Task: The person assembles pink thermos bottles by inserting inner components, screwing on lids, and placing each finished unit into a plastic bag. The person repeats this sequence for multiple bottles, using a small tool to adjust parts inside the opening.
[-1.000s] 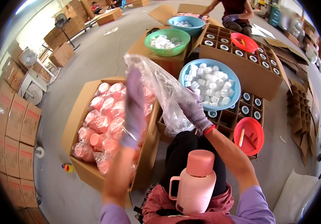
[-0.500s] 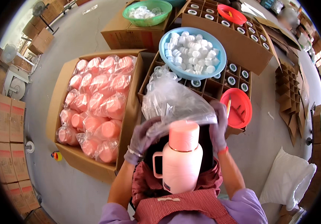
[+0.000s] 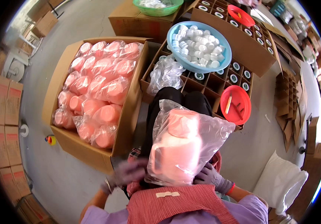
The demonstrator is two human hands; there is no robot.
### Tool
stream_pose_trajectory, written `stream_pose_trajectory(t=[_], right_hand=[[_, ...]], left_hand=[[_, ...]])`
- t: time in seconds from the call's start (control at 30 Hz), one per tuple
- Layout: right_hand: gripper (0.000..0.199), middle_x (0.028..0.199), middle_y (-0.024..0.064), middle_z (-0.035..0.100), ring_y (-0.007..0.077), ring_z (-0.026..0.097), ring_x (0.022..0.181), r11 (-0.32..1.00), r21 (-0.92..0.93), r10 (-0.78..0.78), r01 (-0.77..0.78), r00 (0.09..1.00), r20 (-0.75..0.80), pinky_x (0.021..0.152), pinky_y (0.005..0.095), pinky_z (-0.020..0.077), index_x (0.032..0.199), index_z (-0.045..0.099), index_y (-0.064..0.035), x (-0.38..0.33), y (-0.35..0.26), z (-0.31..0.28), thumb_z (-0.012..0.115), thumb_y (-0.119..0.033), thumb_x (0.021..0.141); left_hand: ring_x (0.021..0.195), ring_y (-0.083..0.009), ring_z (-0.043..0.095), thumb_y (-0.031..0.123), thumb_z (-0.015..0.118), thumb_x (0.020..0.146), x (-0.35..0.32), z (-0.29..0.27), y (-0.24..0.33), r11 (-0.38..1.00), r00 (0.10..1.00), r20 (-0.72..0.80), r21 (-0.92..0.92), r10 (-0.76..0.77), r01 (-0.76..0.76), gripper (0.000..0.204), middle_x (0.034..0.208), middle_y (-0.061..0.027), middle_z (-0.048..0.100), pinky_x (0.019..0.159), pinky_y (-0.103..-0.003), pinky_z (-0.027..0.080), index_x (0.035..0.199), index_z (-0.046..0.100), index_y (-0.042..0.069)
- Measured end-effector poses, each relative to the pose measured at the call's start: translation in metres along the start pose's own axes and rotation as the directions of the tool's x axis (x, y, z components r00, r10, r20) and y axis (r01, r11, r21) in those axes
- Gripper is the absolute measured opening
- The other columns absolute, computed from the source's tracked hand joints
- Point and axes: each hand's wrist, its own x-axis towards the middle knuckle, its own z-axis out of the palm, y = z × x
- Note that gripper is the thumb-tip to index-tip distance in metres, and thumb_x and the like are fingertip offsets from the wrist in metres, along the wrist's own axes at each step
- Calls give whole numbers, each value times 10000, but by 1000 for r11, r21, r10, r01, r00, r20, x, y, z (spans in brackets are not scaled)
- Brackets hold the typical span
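Observation:
A pink thermos jug (image 3: pixel 179 151) with a side handle rests on my lap, its lid toward the far side. Around it is a clear plastic bag (image 3: pixel 214 130), whose loose end spreads out to the right. My left hand (image 3: pixel 130 172), gloved in grey and smeared a little by motion, is beside the jug's lower left with fingers stretched out and nothing in them. At the jug's lower right, my gloved right hand (image 3: pixel 212 178) has its fingers curled against the bag's near edge; the fingertips are partly hidden.
To the left stands an open carton (image 3: pixel 125 130) with several bagged pink jugs (image 3: pixel 108 114). Ahead, a blue basin (image 3: pixel 226 50) of white caps sits on a divided carton (image 3: pixel 212 84), beside a crumpled heap of plastic bags (image 3: pixel 165 76) and a red bowl (image 3: pixel 239 93) with a yellow-handled tool.
The bag has come down over the jug, which stood bare before. Both hands have moved nearer my body, and my left hand has come off the bag.

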Motion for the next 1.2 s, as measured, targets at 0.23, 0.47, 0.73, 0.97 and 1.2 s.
stream_pose_trajectory(t=[0.23, 0.47, 0.73, 0.97, 1.2], right_hand=[[98, 892, 16, 631, 223, 611, 908, 998, -54, 42, -43, 999, -26, 925, 471, 475, 751, 609, -169, 29, -15, -11, 683, -229, 731], [306, 1177, 223, 577, 430, 578, 1116, 819, 568, 73, 79, 968, -241, 1035, 520, 422, 1094, 633, -19, 202, 0, -26, 647, -53, 790], [577, 1469, 181, 407, 406, 426, 1297, 997, 60, 53, -55, 998, 31, 1042, 546, 365, 1394, 520, -220, 455, 69, 106, 664, -408, 868], [651, 1549, 80, 333, 384, 356, 1355, 950, -222, -178, 220, 964, 196, 1042, 683, 284, 1424, 504, -299, 504, 77, 169, 627, -571, 846], [532, 1391, 70, 459, 334, 420, 1261, 962, -176, -121, 208, 905, 408, 986, 607, 343, 1237, 637, -239, 464, 107, 171, 656, -570, 821]], left_hand=[[763, -173, 650, 183, 658, 857, 35, -14, 18, 962, 969, -247, 259, -24, 90, 299, 884, -166, 662, 723, -352, 516, 1107, 605, 27], [1114, -227, 620, 123, 617, 912, -85, -23, -111, 418, 822, -559, -776, -111, -471, 405, 1208, -80, 642, 975, -403, 519, 1309, 564, 65], [967, -291, 695, 112, 532, 973, -142, -227, -141, 861, -8, -998, 62, 67, -505, 260, 1115, -122, 664, 703, -418, 631, 1208, 570, 6], [780, -251, 668, 13, 591, 789, -141, -338, -196, 734, 298, -914, 400, 276, 548, 279, 851, -182, 686, 674, -387, 546, 1061, 650, 26], [858, -401, 677, 127, 616, 836, -141, -403, -187, 463, 528, -829, 547, 183, 698, 201, 960, -213, 692, 752, -464, 540, 1005, 661, 28]])
